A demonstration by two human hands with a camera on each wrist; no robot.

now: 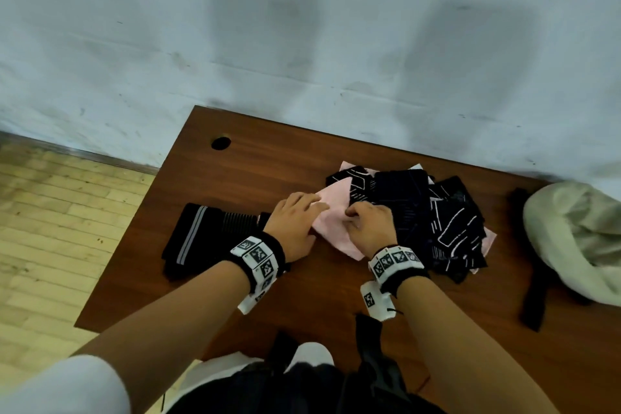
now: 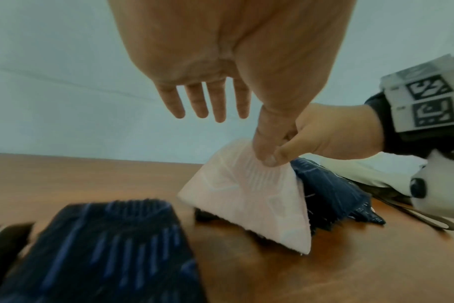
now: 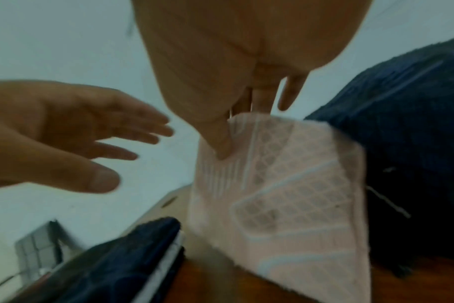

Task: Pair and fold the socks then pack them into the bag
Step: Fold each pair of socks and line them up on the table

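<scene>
A pink sock (image 1: pixel 331 225) (image 2: pixel 246 194) (image 3: pixel 285 194) is lifted into a tent shape off the brown table (image 1: pixel 268 165). My right hand (image 1: pixel 366 222) (image 3: pixel 228 133) pinches its top between thumb and fingers. My left hand (image 1: pixel 295 218) (image 2: pixel 208 102) is at the sock's left edge with straight fingers and holds nothing. A heap of dark patterned socks (image 1: pixel 437 212) (image 2: pixel 329 188) with more pink beneath lies just right of my hands. Folded dark socks (image 1: pixel 201 232) (image 2: pixel 104 246) lie flat to the left. The cream bag (image 1: pixel 578 232) slumps at the table's right end.
A black strap (image 1: pixel 534 286) runs down beside the bag. A cable hole (image 1: pixel 220 142) sits near the table's back left corner. The pale wall stands right behind the table, and wooden floor (image 1: pixel 50 212) lies off its left edge.
</scene>
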